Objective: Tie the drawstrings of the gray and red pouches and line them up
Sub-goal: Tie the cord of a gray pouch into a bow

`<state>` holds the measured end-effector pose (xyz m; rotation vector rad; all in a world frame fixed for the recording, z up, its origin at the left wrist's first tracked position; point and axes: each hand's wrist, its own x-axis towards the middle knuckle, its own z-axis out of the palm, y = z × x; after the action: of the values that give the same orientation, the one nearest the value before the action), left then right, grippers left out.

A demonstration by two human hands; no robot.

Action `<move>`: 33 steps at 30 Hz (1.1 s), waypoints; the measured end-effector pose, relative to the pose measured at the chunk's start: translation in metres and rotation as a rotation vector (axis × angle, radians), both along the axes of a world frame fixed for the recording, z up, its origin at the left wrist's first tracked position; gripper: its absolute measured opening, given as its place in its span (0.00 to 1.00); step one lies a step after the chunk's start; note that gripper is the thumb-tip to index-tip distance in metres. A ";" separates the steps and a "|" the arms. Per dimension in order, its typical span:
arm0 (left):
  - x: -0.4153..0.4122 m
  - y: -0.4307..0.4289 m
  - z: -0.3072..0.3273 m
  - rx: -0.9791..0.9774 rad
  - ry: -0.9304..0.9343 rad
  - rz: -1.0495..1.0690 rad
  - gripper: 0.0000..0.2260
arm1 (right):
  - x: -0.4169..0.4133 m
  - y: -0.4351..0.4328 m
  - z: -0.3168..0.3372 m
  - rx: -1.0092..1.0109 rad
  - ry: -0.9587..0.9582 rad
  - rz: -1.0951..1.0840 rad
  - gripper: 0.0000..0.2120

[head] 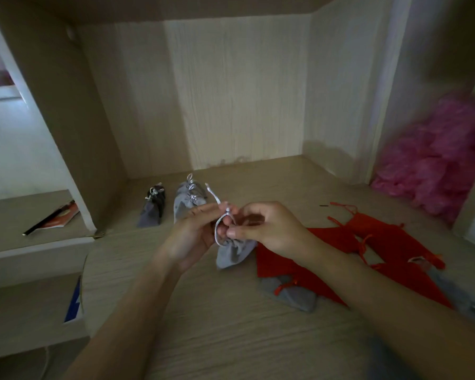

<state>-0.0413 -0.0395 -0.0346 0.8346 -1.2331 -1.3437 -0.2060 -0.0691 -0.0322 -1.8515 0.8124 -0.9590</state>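
A light gray pouch [234, 253] hangs between my hands just above the wooden surface. My left hand [195, 231] pinches its silver drawstring [217, 204] near the knot. My right hand [261, 229] pinches the looped part of the same string. Behind them, tied pouches stand in a line: a dark gray one [152, 207] and a light gray one [187, 201]. To the right lie several flat red pouches [340, 242] with loose red strings. A gray pouch [291, 293] with a red string lies partly under them.
The wooden surface [203, 311] sits inside a cabinet nook with walls at the left, back and right. A pink fluffy mass [439, 160] fills the far right. On a lower shelf at the left lies a red booklet [58, 218] with a dark stick.
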 end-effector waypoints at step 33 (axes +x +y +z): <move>-0.008 0.002 -0.004 -0.309 -0.089 0.165 0.19 | -0.027 -0.035 -0.005 -0.245 -0.045 -0.408 0.06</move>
<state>-0.0493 -0.0379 -0.0385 0.7623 -1.3681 -0.9623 -0.2326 -0.1039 -0.0368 -1.8977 1.1117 -1.4036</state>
